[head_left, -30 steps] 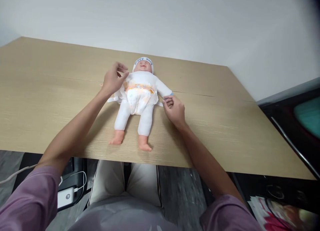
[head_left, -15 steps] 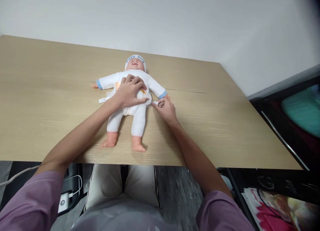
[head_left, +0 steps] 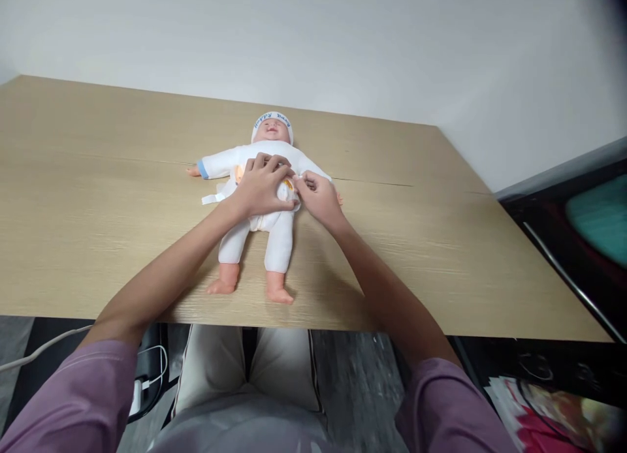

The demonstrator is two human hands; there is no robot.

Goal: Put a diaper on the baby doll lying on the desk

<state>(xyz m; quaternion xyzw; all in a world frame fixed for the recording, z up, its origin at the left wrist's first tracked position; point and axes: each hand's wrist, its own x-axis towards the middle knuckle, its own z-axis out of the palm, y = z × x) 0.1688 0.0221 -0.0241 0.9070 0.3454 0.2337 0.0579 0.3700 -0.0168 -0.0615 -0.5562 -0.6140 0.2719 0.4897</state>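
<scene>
A baby doll (head_left: pixel 279 247) in a white suit with blue cuffs lies on its back, head away from me. Round its hips is a white diaper (head_left: pixel 260 222) with an orange print on the front. My left hand (head_left: pixel 264 187) rests over the diaper's front, fingers spread and thumb stretched out, pressing it to the belly. On the doll's right-hand side as I see it, my right hand (head_left: pixel 318 197) is closed in a pinch at the diaper's edge, apparently on its fastening tab, which the fingers mostly hide. Another white tab (head_left: pixel 211 198) sticks out flat on the left.
The wooden table (head_left: pixel 122 244) carries the doll near its front edge. A black-framed screen (head_left: pixel 588 231) stands at the right. Below the table are a white cable (head_left: pixel 49 348) on the left and colourful printed papers (head_left: pixel 553 414) on the right.
My right hand has moved up and inward from beside the diaper to its front edge, carrying the tab. My left hand keeps pressing the belly. The view has shifted slightly.
</scene>
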